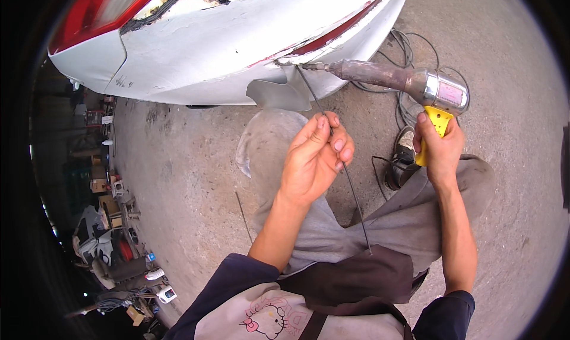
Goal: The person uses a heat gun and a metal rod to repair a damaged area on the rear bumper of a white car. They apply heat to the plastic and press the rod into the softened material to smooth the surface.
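My left hand [314, 159] pinches a thin dark plastic welding rod [357, 203] between thumb and fingers. The rod's upper end meets the damaged lower edge of a white car bumper [196, 52], and its lower end hangs over my lap. In my right hand [440, 143] is a hot-air welding gun [409, 82], gripped by its yellow handle. Its narrow nozzle points left, close to where the rod touches the bumper. A bent pale flap [279, 95] hangs below that spot. Beside it runs a long dark red reflector strip [338, 32] with chipped edges.
A grey cable [405, 105] lies coiled on the concrete floor [178, 156] by my shoe [404, 159]. Another thin rod [243, 215] lies left of my knee. Boxes, bottles and clutter line the far left. A dark rough seam [178, 2] runs beside the red tail light [89, 16].
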A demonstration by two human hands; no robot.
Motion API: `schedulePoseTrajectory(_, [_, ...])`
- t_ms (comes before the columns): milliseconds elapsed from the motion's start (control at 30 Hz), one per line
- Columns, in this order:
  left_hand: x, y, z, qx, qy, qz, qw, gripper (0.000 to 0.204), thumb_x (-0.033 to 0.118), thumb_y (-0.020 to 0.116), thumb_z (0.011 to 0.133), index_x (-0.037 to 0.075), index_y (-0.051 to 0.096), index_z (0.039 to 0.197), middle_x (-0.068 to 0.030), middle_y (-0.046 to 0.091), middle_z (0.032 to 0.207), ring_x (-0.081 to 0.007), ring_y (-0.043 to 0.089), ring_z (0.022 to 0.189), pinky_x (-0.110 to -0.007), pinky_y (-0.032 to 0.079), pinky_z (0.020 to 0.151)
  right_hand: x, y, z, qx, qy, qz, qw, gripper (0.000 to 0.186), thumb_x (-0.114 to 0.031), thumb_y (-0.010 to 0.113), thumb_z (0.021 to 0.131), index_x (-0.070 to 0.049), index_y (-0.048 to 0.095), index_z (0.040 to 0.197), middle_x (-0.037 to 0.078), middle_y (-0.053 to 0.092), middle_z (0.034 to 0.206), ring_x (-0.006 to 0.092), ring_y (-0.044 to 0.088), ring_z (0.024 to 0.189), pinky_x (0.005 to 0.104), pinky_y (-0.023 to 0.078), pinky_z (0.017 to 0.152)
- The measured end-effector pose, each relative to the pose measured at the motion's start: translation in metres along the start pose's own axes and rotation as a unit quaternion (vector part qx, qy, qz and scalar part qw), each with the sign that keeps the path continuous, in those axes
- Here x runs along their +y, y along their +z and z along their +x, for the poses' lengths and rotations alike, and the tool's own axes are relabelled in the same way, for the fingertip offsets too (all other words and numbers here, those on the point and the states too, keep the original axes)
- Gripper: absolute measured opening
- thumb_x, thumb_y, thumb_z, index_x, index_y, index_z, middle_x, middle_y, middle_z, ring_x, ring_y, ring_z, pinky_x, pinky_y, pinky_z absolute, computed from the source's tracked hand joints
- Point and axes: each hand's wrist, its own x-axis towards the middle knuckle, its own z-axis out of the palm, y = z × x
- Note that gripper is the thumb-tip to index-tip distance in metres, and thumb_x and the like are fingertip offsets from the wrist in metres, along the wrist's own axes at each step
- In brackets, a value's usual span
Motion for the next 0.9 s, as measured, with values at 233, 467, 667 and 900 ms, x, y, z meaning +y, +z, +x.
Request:
schedulePoseTrajectory(233, [-0.002,0.001,0.001,0.002,0.004,-0.005,1.0,0.023,0.024,0.036,0.11,0.005,0.049,0.111,-0.0028,0.049,0.08,-0.0167,0.049,0.074,-0.027,0.04,0.06,0.001,-0.001,0.001,-0.011,0.011,0.019,1.0,0.021,-0.018,0.07,0.093,-0.002,0.058,0.093,0.0,0.058,0.065,0.0072,0.052,0.05,0.0234,0.039,0.047])
schedulePoseTrajectory(467, [-0.004,-0.001,0.001,0.0,0.006,-0.01,1.0,0.025,0.03,0.042,0.108,0.007,0.05,0.111,-0.0035,0.051,0.08,-0.0177,0.052,0.076,-0.027,0.04,0.062,-0.004,0.0,0.001,-0.004,0.013,0.02,1.0,0.022,-0.019,0.071,0.092,-0.002,0.057,0.094,0.0,0.058,0.065,0.0074,0.051,0.05,0.0235,0.039,0.047])
schedulePoseTrajectory(667, [-0.005,0.0,0.002,0.003,0.009,-0.007,1.0,0.025,0.03,0.042,0.108,0.007,0.051,0.111,-0.0037,0.052,0.08,-0.0178,0.052,0.075,-0.027,0.04,0.061,-0.007,0.0,0.002,-0.007,0.026,0.034,0.999,0.021,-0.017,0.071,0.092,-0.002,0.056,0.093,0.001,0.058,0.065,0.0078,0.052,0.05,0.0237,0.04,0.047])
schedulePoseTrajectory(900, [-0.005,-0.002,0.004,0.005,0.008,0.001,1.0,0.025,0.03,0.042,0.108,0.007,0.051,0.11,-0.0037,0.052,0.08,-0.018,0.052,0.075,-0.027,0.04,0.061,-0.006,-0.004,0.002,-0.012,0.028,0.048,0.998,0.019,-0.016,0.071,0.092,-0.002,0.057,0.093,0.001,0.058,0.066,0.0085,0.052,0.049,0.0242,0.04,0.047])
